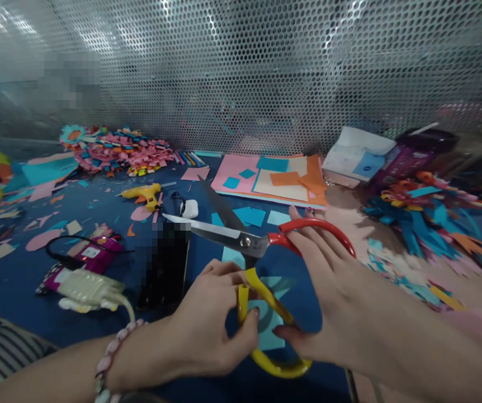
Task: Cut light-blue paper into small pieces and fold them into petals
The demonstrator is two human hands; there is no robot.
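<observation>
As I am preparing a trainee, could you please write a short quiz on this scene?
1. Multiple choice: the scissors at the left hand and right hand have handles that are: A) both blue; B) one red, one yellow; C) both green.
2. True or false: the scissors' blades are fully closed together.
3. Short answer: on which wrist is the beaded bracelet worn?

Key:
1. B.
2. False; the blades stand spread apart.
3. Left.
</observation>
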